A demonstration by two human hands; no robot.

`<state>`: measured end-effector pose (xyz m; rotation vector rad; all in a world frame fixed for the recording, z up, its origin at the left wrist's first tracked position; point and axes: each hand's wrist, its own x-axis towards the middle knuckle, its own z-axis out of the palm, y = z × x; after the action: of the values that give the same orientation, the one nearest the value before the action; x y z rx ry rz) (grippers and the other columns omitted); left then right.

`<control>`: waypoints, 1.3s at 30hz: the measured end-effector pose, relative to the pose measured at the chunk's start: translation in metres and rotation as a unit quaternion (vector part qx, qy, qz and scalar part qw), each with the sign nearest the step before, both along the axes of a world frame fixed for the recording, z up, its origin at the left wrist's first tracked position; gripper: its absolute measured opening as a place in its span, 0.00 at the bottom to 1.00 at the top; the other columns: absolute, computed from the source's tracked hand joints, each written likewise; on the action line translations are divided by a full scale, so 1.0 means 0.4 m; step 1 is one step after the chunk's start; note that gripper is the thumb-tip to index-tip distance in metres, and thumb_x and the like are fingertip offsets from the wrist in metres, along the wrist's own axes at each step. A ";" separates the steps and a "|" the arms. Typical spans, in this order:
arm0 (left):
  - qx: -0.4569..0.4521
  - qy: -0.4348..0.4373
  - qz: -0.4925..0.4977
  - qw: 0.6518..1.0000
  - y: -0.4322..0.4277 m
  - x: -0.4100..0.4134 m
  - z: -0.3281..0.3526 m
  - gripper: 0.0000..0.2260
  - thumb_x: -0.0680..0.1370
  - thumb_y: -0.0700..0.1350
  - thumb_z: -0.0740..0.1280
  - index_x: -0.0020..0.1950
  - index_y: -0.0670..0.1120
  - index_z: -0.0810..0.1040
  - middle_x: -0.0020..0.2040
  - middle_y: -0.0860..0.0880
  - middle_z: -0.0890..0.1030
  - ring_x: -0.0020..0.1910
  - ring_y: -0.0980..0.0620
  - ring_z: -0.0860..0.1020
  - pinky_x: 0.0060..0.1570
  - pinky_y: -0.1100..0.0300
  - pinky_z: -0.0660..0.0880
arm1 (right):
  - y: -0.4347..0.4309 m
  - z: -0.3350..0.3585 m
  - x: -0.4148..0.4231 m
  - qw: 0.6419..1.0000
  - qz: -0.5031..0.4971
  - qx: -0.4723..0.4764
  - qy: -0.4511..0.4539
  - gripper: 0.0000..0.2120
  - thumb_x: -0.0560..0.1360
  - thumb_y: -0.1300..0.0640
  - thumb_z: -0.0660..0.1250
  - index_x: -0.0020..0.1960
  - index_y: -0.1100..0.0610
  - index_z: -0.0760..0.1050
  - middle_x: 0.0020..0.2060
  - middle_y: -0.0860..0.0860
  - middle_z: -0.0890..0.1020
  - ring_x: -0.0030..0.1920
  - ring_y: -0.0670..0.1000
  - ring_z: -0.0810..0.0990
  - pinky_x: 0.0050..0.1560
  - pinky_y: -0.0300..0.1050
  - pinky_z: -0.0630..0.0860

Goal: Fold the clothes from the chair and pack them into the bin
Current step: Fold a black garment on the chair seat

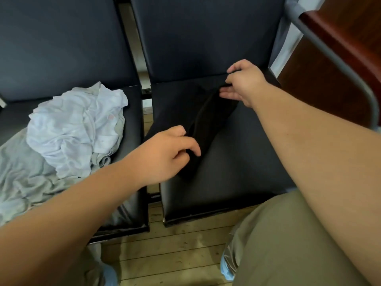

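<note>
A black garment lies bunched in a long strip across the seat of the right black chair. My left hand pinches its near end at the seat's left side. My right hand pinches its far end by the backrest, with the lower fingers stretched out. On the left chair lies a heap of clothes: a crumpled white garment on top of a grey garment that hangs over the seat's front edge. No bin is in view.
A narrow gap over the wooden plank floor separates the two chairs. A grey metal frame and a reddish-brown wooden surface stand at the right. My olive-trousered knees and blue shoe covers are at the bottom.
</note>
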<state>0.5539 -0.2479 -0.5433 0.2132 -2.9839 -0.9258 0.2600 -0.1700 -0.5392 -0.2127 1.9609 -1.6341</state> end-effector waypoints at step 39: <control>0.496 -0.201 0.298 0.791 -0.073 -0.028 -0.043 0.13 0.82 0.39 0.70 0.66 0.42 0.81 0.63 0.42 0.85 0.59 0.45 0.84 0.51 0.52 0.85 | 0.147 0.050 0.313 0.758 0.465 0.369 0.269 0.22 0.82 0.43 0.68 0.75 0.43 0.75 0.72 0.42 0.76 0.72 0.47 0.74 0.69 0.44 0.69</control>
<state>0.5428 -0.2769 -0.5607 1.3744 -2.0203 -2.3756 0.3850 -0.1113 -0.5192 -1.2020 2.1455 -0.0995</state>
